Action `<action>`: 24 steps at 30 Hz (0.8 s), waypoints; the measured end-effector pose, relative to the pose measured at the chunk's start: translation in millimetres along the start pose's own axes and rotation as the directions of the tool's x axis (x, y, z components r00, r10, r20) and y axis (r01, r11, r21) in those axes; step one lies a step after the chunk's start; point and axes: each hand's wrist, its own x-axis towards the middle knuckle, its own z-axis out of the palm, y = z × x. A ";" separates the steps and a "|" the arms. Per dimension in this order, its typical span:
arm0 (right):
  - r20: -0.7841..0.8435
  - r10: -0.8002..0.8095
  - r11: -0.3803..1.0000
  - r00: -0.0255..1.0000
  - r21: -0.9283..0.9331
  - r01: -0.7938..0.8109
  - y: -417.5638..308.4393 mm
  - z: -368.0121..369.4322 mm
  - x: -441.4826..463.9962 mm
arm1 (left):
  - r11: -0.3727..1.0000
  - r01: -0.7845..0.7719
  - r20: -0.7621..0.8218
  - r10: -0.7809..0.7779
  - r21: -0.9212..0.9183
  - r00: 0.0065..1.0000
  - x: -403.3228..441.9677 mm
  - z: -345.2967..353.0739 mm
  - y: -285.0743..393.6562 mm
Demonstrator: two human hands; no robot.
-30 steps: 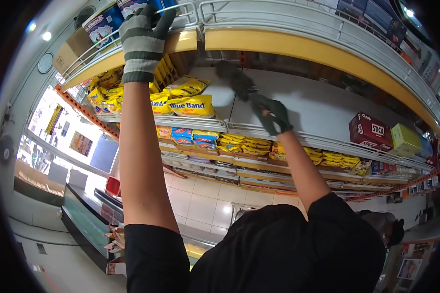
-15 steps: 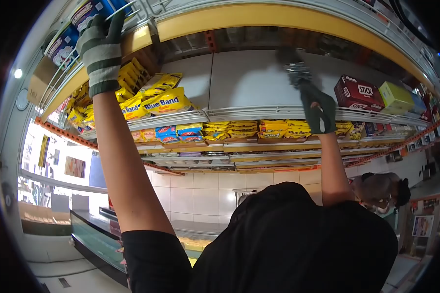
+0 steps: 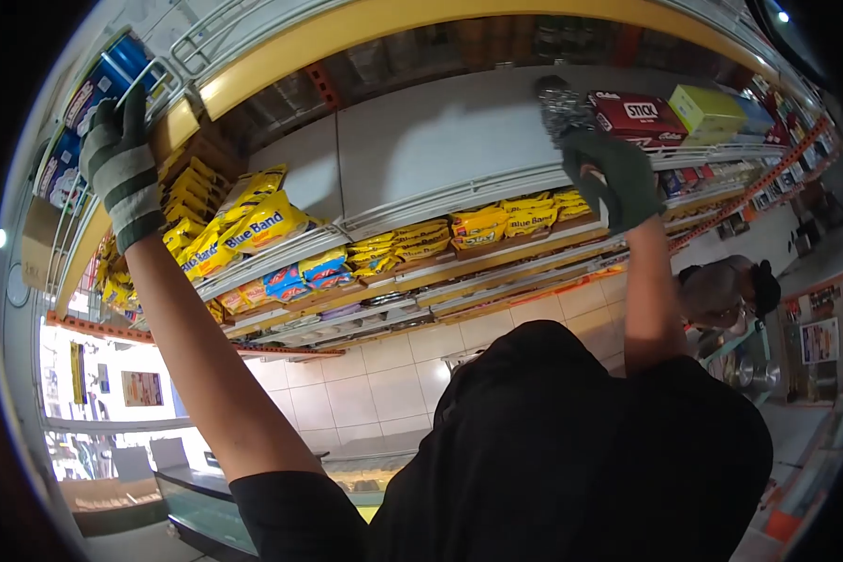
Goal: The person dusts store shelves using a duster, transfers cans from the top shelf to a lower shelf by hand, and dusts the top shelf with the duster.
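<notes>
My left hand (image 3: pixel 122 169), in a grey and green striped glove, grips the wire rail (image 3: pixel 164 80) at the left end of the upper shelf, beside blue cans (image 3: pixel 126 58). My right hand (image 3: pixel 618 178), in a dark green glove, is closed round the handle of a grey duster (image 3: pixel 564 110). The duster's head lies over the middle shelf (image 3: pixel 440 140), just left of a dark red STICK box (image 3: pixel 639 114). Yellow Blue Band packs (image 3: pixel 262 225) are piled at the shelf's left end.
A green-yellow box (image 3: pixel 707 112) stands right of the red one. Lower shelves hold more yellow packs (image 3: pixel 478 227) and blue packs (image 3: pixel 326 269). A wire guard (image 3: pixel 515 178) runs along the shelf front. Another person (image 3: pixel 717 290) is at the right, beyond my arm.
The view has shifted right along the shelf. My right hand has carried the duster rightward, up to the red box. My left hand still holds the upper rail.
</notes>
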 end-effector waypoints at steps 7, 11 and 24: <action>0.315 -0.080 0.367 0.946 0.891 -0.266 -31.7 -21.7 -22.0 | 0.990 -0.126 0.021 0.125 0.071 0.992 0.8 4.1 -9.4; 0.184 0.027 0.361 0.983 0.915 -0.181 9.6 -32.0 -33.1 | 0.974 -0.189 0.015 0.189 0.126 0.982 0.8 7.7 -19.1; -0.500 -0.189 0.886 0.845 -0.458 -0.073 32.9 -113.3 -39.6 | 0.776 -0.427 0.188 0.385 0.464 0.904 1.8 8.0 -40.8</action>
